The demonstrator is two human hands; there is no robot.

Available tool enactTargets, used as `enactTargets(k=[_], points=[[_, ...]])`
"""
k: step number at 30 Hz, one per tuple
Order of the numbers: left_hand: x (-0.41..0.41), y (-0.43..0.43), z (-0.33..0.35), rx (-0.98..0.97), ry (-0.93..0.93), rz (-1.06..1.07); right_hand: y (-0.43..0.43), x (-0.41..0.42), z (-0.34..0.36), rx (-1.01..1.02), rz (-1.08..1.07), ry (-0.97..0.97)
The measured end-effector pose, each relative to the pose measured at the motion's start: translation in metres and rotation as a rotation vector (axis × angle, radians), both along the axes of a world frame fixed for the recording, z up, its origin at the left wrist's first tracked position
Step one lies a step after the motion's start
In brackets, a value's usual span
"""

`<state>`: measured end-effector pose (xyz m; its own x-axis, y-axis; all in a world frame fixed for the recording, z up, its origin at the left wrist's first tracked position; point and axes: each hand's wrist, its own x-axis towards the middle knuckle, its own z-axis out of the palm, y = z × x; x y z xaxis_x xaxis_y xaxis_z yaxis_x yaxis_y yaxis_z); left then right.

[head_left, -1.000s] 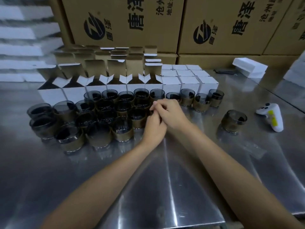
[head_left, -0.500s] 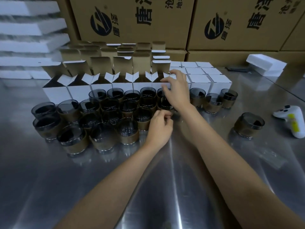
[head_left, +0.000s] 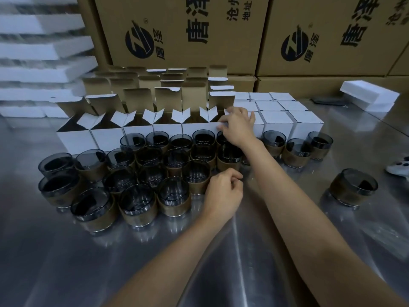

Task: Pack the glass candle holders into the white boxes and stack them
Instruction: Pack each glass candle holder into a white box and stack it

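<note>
Hands apart. Right hand [head_left: 238, 126] is out at the back and grips a white box [head_left: 214, 129] at the right end of the open row, fingers over its top edge, thumb on the front face. Left hand [head_left: 223, 191] is low over the table [head_left: 66, 262], just beside the nearest candle holders [head_left: 141, 202], fingers curled in with nothing visible in them.

Holders: short round cylinders of smoky grey glass with a brown band round the lower half, packed in a tight cluster in front of the boxes. Three more [head_left: 296, 151] stand right of the right forearm, and a lone holder [head_left: 353, 188] sits well apart.

Open boxes [head_left: 106, 138] are white outside and brown inside, flaps up. Closed boxes [head_left: 276, 117] are plain white cubes to the right.

Table is polished steel with mirror-like glare streaks. Behind it are big brown cartons [head_left: 199, 29] with a black logo and print. White slabs [head_left: 33, 47] are stacked at left, a white block [head_left: 371, 96] lies at right, and a white gadget [head_left: 398, 168] is cut off by the right edge.
</note>
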<state>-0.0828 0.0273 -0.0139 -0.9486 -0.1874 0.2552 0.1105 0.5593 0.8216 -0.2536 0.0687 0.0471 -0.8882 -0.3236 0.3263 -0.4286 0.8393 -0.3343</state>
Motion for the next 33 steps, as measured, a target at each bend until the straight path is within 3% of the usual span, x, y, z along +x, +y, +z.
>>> enactTargets(k=[10,15,19,24,30,33], points=[[-0.001,-0.001,0.0,0.059,0.053,-0.032,0.024,0.039,0.063,-0.508,0.133,0.187],[0.017,0.001,0.009,0.054,0.334,-0.081,0.051,0.093,0.056,-0.583,0.22,0.311],[0.04,-0.002,0.01,0.051,0.524,-0.081,0.082,0.134,0.013,-0.519,0.28,0.357],[0.05,-0.012,0.019,0.211,0.57,0.036,0.115,0.164,-0.032,-0.37,0.347,0.503],[0.053,-0.017,0.028,0.134,0.559,0.108,0.116,0.162,-0.024,-0.132,0.42,0.67],[0.05,-0.019,0.024,-0.034,0.38,0.115,0.118,0.158,-0.03,-0.11,0.482,0.619]])
